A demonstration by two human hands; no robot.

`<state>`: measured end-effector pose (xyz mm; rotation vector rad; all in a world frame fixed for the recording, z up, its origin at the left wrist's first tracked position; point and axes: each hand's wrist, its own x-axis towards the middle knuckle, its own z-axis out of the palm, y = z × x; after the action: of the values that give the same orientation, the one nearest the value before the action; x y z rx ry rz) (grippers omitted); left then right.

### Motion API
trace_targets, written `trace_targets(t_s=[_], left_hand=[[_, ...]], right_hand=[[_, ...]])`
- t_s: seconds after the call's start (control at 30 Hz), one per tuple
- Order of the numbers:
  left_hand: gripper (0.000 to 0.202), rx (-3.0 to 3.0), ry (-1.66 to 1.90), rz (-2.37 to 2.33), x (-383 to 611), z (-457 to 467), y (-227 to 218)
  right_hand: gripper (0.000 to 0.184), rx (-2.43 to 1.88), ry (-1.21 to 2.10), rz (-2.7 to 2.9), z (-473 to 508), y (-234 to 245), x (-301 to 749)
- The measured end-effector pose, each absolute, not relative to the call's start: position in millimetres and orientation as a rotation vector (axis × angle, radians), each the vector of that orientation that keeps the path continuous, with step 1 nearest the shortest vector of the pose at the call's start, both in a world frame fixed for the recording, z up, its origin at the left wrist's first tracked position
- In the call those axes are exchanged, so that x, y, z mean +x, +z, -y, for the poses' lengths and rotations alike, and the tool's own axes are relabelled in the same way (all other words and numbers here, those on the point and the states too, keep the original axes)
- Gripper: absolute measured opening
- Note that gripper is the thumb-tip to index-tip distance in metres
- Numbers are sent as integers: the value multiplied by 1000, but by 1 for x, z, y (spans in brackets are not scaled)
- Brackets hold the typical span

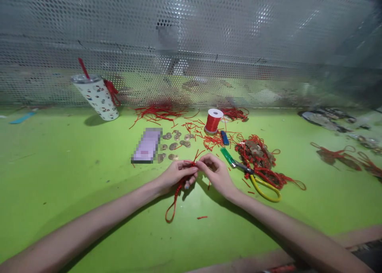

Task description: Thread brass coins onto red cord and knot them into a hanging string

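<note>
We're right above the green surface [119, 225], and here is the action: our left hand [179, 175] has thumb and fingers clamped on a red braided cord [178, 190], between the middle of the surface and its near edge. Its loop hangs toward that near edge, loose ends poking up past the fingertips! Our right hand [217, 174] meets it there, thumb and forefinger pinched on the cord's upper end, right beside the left fingertips. Just beyond, toward the far edge, we have loose coins [173, 146] next to a blurred phone [147, 145]. Over on the right, yellow-handled scissors [265, 190] lie against a heap of corded coins [256, 153], blades pointing at a green lighter [227, 156]. Nearer the far edge, a red spool [213, 123] stands upright, a blue lighter [225, 137] beside it.
</note>
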<state>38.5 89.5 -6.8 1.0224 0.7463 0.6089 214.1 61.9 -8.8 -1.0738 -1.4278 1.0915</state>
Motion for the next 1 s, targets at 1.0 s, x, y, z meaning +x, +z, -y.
trace_targets(t_s=[1.0], left_hand=[[45, 952, 297, -350, 26, -94, -10]], right_hand=[[35, -1102, 1237, 1256, -58, -8, 209]])
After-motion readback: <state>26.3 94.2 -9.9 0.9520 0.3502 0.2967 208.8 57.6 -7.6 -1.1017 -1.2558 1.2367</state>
